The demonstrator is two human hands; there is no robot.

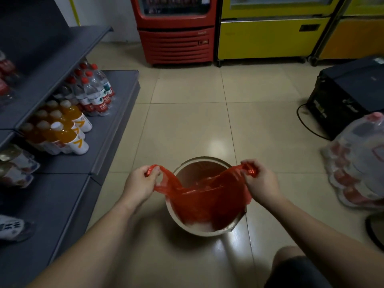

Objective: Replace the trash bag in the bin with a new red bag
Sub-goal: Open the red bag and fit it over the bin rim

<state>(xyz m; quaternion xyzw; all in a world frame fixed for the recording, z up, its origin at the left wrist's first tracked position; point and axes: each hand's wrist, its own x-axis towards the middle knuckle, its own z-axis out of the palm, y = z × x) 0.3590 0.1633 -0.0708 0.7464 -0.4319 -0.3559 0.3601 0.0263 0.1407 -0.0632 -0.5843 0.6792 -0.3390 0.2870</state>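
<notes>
Red bag [204,199] stretched over bin [204,230], lower centre of frame; left hand [139,185], right hand [262,181] each pinching a handle, pulling mouth wide, probably so it clears rim.

The red bag [207,196] is thin plastic, see-through and a bit shiny, full of folds and wrinkles. The bin [205,230] looks like smooth pale plastic with a dull rim. The floor [187,125] is made of smooth, glossy cream tiles that shine where light hits them. The shelves [62,196] are dark grey and matt, maybe painted metal. The water bottles [94,90] are clear shiny plastic with red caps. The juice bottles [68,129] are smooth plastic with white caps. The red cooler [176,36] has a glossy hard front with ridged slats. The pack [357,163] on the right is wrapped in clear, crinkly plastic film.
</notes>
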